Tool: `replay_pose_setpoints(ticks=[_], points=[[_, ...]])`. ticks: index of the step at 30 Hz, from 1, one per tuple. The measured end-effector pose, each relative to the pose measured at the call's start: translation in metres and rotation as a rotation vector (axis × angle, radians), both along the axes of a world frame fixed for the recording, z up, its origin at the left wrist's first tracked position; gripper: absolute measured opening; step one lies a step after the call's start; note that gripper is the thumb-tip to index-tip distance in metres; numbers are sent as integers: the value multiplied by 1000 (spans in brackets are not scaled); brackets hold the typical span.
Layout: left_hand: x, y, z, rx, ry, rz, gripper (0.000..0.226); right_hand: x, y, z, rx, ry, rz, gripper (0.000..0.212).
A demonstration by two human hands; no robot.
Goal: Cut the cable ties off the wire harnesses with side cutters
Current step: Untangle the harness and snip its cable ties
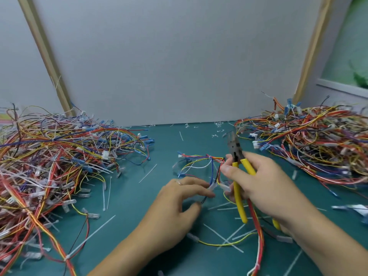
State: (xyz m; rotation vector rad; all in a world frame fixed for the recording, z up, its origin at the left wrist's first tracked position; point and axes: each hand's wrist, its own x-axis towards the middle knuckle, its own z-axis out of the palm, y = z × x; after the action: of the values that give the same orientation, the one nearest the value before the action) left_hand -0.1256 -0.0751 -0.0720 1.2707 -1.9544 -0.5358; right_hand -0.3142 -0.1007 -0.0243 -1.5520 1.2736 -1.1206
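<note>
nearest the onlooker, cut white cable ties [223, 238] lie crossed on the green mat [127, 198], with a loose red-and-yellow lead [259, 234] running over them. the left hand [179, 200], a ring [178, 182] on one finger, sits low on the mat and pinches the near end of the wire harness [207, 156] between curled fingertips, by its clear sleeves. the right hand [260, 182] is wrapped round the yellow handles of the side cutters [238, 176], just right of the harness, nose pointing up and away; the blades are blurred and their gap cannot be told. the harness lies mid-mat, its multicoloured wires gathered at one knot. a tangled left pile [49, 156] and right pile [318, 144] crowd the working patch. clipped tie heads [218, 126] dot the mat's far edge. a plain grey board [179, 62] with wooden strips [42, 48] closes the rear.
</note>
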Motion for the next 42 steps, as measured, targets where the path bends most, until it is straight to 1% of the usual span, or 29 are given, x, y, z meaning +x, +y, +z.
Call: replay_pose_setpoints(ticks=[2, 4, 6, 7, 8, 10, 12, 14, 16, 18, 20, 21, 23, 26, 29, 31, 33, 35, 37, 39, 42], points=[[-2, 0, 3, 104, 114, 14, 37, 2, -2, -2, 77, 32, 58, 8], [-2, -3, 7, 236, 361, 103, 38, 5, 2, -3, 109, 21, 109, 10], [-1, -5, 11, 374, 664, 199, 26, 10, 8, -4, 81, 45, 150, 8], [0, -5, 14, 434, 772, 221, 18, 13, 11, -4, 72, 73, 177, 7], [1, -5, 16, 481, 816, 224, 17, 16, 14, -5, 77, 94, 211, 6], [2, -4, 17, 538, 805, 182, 27, 23, 19, -4, 126, 106, 301, 9], [3, -3, 15, 541, 789, 172, 30, 28, 20, 2, 200, 86, 386, 9], [6, -4, 13, 499, 799, 201, 22, 27, 16, 11, 273, 57, 426, 14], [9, -6, 12, 422, 811, 228, 16, 22, 10, 20, 284, 20, 393, 20], [11, -6, 15, 347, 828, 213, 11, 14, 3, 27, 208, -70, 273, 19], [10, -4, 17, 284, 818, 158, 12, 8, 0, 25, 92, -138, 132, 12], [8, -3, 17, 255, 805, 127, 13, 7, 0, 21, 48, -156, 93, 8], [6, -1, 18, 216, 789, 79, 17, 8, 3, 10, 2, -164, 85, 4], [4, 2, 19, 165, 757, 29, 26, 11, 7, 0, -69, -121, 122, 9], [4, 3, 21, 128, 710, -2, 28, 12, 10, -3, -175, -13, 144, 10], [3, 5, 21, 132, 704, -37, 30, 13, 11, -6, -226, 38, 145, 7], [2, 6, 22, 139, 651, -71, 32, 12, 11, -9, -268, 79, 125, 8], [3, 7, 23, 135, 577, -58, 32, 10, 11, -10, -307, 113, 99, 10], [6, 7, 24, 98, 544, -4, 28, 8, 12, -7, -342, 131, 82, 8], [9, 6, 26, 57, 546, 50, 22, 7, 13, -4, -377, 157, 68, 7], [13, 6, 29, 46, 651, 81, 17, 7, 14, -1, -368, 150, 75, 8]])
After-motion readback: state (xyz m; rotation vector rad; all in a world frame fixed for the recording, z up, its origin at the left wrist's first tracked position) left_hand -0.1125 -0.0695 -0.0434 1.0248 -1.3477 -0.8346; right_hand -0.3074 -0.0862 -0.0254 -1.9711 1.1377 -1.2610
